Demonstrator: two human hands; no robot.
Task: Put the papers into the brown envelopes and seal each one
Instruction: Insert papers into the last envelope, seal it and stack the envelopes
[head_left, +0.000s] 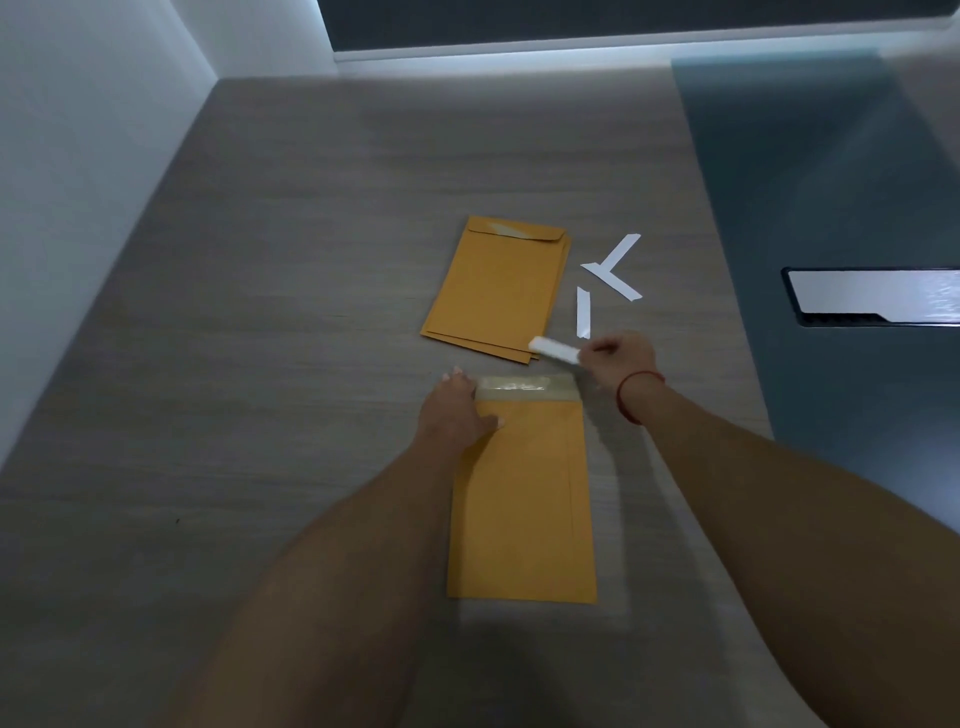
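Note:
A brown envelope (524, 504) lies lengthwise in front of me, its flap (524, 387) open at the far end with a shiny adhesive band showing. My left hand (457, 410) presses flat on the envelope's upper left corner. Just beyond the flap's right end, my right hand (618, 361) pinches a white backing strip (553, 349), held off the table. Farther away, a small stack of brown envelopes (498, 291) rests with flaps folded down. No loose papers show.
Three white peeled strips (613, 267) lie right of the stack. A dark tray with a white inside (878, 299) sits on the blue-grey surface at far right. A white wall borders the wooden table (260, 312) on the left.

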